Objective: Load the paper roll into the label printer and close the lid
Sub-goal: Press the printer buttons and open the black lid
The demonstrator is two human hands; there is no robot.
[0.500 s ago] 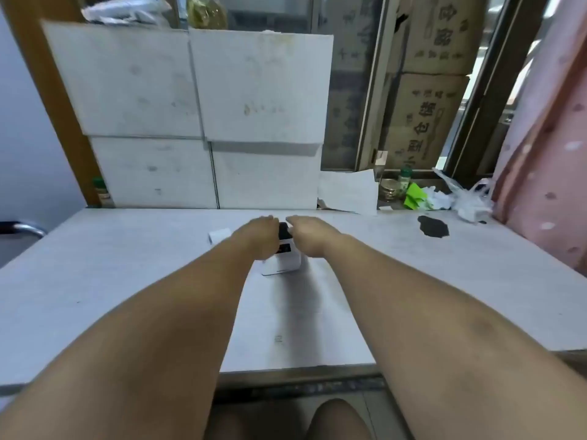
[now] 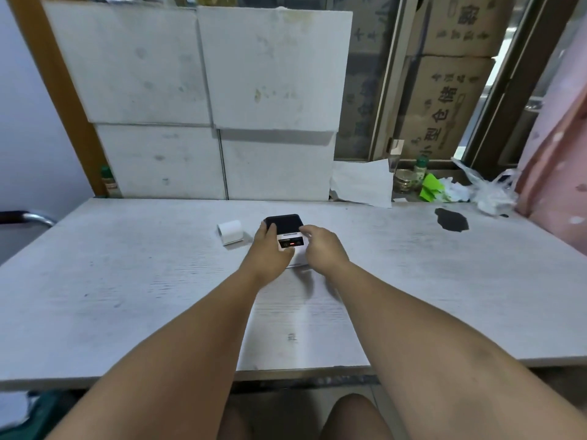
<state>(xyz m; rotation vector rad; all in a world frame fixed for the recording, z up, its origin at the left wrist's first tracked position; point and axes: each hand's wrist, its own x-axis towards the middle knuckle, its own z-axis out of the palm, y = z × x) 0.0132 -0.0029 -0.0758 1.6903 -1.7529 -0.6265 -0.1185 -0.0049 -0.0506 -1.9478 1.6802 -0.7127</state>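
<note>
A small white label printer (image 2: pixel 290 241) with a black lid stands in the middle of the white table (image 2: pixel 127 281); a red light shows on its front panel. My left hand (image 2: pixel 270 249) grips its left side, with the fingers on the lid's edge. On the printer's right, my right hand (image 2: pixel 320 246) has its fingertips at the lid's corner, touching it lightly. A white paper roll (image 2: pixel 231 231) lies on its side on the table just left of the printer, apart from both hands.
Stacked white boxes (image 2: pixel 206 100) form a wall behind the table. Loose paper (image 2: pixel 362 182), jars, green scraps (image 2: pixel 430 187) and a plastic bag (image 2: pixel 486 188) lie at the back right. A black stain (image 2: pixel 451 219) marks the table. A pink curtain (image 2: pixel 559 154) hangs at the right.
Both hands have drawn back a little toward me, uncovering the printer's black lid and front panel. The paper roll has not moved.
</note>
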